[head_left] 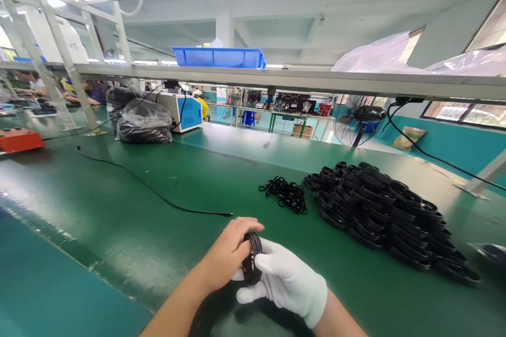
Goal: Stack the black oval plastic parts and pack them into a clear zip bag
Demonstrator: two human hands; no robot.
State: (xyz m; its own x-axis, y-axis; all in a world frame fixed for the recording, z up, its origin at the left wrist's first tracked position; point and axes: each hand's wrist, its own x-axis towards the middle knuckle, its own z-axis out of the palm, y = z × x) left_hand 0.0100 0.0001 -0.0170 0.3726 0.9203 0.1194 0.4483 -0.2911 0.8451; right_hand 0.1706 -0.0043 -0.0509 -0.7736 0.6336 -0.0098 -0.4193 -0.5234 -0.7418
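Observation:
A black cable wound into a tight coil (253, 258) is held between my two hands just above the green tabletop. My bare left hand (233, 245) closes on its left side, the thumb laid against the loops and the fingers over the top. On the other side my right hand (282, 276), in a white glove, grips the coil between thumb and fingers. Beyond the hands lies a loose black cable (158, 195), stretched out to the left. Small black rings (286, 194) form a little heap further back. To the right rises a large pile of coiled black cables (379, 210).
A blue tray (219, 57) sits on the overhead shelf (300, 76). Plastic-wrapped goods (142, 121) stand beside a blue and white machine (187, 110) at the back. An orange box (19, 139) is at far left. A fan (358, 121) stands behind the table. People sit at far left.

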